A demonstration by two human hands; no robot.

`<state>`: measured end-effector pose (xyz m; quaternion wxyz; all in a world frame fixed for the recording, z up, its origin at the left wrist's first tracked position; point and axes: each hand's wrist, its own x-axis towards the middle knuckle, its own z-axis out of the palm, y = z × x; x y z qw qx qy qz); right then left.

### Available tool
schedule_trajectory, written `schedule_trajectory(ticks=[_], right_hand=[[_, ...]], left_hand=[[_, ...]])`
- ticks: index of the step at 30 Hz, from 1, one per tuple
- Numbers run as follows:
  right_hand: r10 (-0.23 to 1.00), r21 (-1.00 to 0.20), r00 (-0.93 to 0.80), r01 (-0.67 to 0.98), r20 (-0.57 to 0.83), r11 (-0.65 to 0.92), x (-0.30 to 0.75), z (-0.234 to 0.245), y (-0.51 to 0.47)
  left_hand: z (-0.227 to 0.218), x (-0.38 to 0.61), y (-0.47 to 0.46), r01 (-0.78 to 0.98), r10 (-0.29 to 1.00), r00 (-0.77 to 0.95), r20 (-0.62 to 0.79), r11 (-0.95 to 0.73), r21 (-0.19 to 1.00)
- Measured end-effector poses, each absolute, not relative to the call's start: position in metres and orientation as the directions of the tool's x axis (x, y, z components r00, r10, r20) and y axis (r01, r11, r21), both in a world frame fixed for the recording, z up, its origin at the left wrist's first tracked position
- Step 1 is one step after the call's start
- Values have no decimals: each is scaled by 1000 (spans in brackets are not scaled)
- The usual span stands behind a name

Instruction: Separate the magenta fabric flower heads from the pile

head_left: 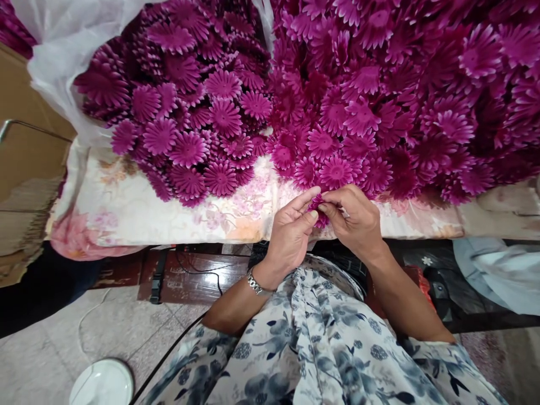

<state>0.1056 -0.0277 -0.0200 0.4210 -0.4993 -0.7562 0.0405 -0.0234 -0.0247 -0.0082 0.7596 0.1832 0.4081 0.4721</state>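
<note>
Currently, I log these items. Left hand: fingers pinched on a small magenta flower piece, wristwatch on the wrist. Right hand: fingertips closed on the same piece from the other side. The piece sits between both hands, just at the near edge of the floral tablecloth. Loose flower heap: spread behind the hands. Plastic bag: more flowers, far left. White plate: on the floor.

Both hands meet at the fingertips, left hand and right hand, apparently pinching, forearms angled inward.
</note>
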Motion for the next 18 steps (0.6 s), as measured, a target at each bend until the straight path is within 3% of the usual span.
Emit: schedule_trajectory(ticks=[4,8,10,15,18], right_hand=[[765,-399,-114,799,634,450,113,-24,-20],[689,-233,24,949,725,213,140,-15,-6],[711,-205,21,963,703,174,148,-7,-5],[789,-379,-182,799,586,466,124,-5,-23],[817,-470,-226,723,530,506,110,-13,-29]], left_hand=[[-11,-23,-24,-559,890,179,-420,443,701],[-16,-25,-23,-548,893,163,-420,436,714],[-17,-26,-21,-538,891,148,-429,437,721],[-15,-25,-20,-556,885,196,-422,455,696],[-13,-24,-22,-554,870,250,-425,488,674]])
